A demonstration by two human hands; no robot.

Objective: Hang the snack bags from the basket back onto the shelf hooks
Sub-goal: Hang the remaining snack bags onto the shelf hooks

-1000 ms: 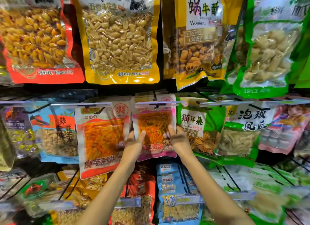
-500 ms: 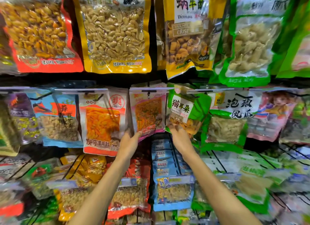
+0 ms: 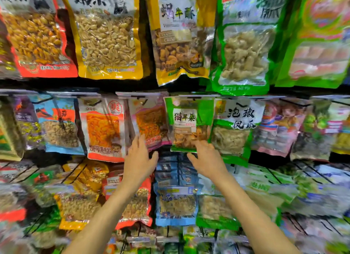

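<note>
A pink snack bag (image 3: 151,121) with orange strips hangs from a hook in the middle row. My left hand (image 3: 140,159) is just below it, fingers spread, fingertips at its lower left edge and holding nothing. To its right hangs a green snack bag (image 3: 189,119). My right hand (image 3: 207,159) is open below that bag, fingertips touching its bottom right corner and thumb held apart. The basket is out of view.
Snack bags cover the whole shelf wall. An orange-and-white bag (image 3: 103,128) hangs left of the pink one, and a green-and-white bag (image 3: 236,128) hangs to the right. Large nut bags (image 3: 106,35) fill the top row. Blue bags (image 3: 176,204) hang below my hands.
Both hands were holding the pink bag by its sides a second ago. They have let go and dropped lower, and my right hand has moved over to the green bag's bottom edge.
</note>
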